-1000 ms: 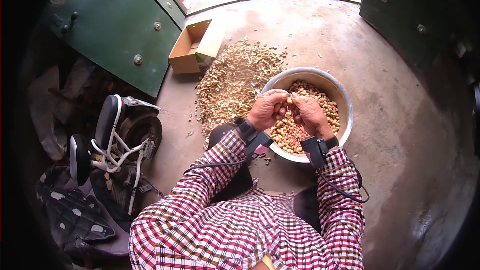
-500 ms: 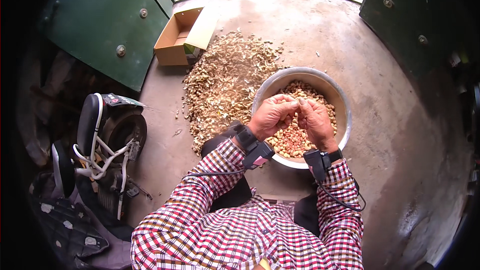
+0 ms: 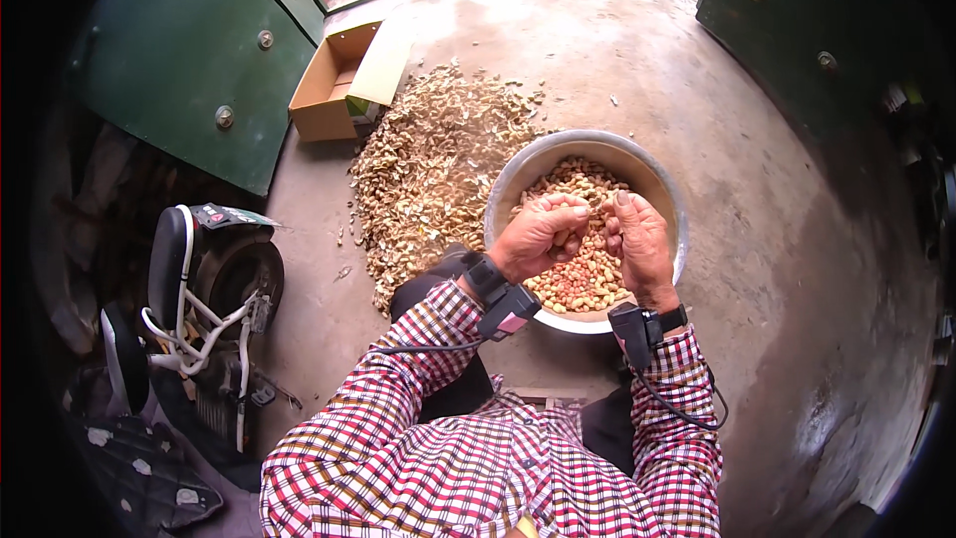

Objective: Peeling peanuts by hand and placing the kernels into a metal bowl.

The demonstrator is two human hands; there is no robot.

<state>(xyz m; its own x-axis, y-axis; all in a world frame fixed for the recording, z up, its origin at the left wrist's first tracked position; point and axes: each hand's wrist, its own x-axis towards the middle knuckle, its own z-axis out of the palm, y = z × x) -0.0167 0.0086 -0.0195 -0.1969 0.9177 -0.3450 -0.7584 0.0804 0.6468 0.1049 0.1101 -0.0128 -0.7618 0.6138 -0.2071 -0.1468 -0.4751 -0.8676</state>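
A wide metal basin [image 3: 680, 224] stands on the floor between my knees and the doorway, holding unshelled peanuts [image 3: 578, 175] and a patch of reddish shelled kernels [image 3: 570, 284]. Above it, my left hand [image 3: 541, 237] has its fingers curled in and its thumb pressed along them. A short gap to the right, my right hand [image 3: 642, 247] pinches with thumb and bent fingers. Whatever small thing lies in either grip is hidden. Both wrists wear black straps with small boxes and cables.
Left of the basin spreads a broad heap of peanut shells [image 3: 428, 174]. An open cardboard box [image 3: 339, 90] sits behind it, beside a green door [image 3: 179, 50]. A small wheeled vehicle with a black seat [image 3: 171, 259] stands at the left. Another dark green door [image 3: 797, 30] is at the right.
My hands, fingertips together before, have drawn apart, the right one moving away to the right. The whole view has shifted slightly.
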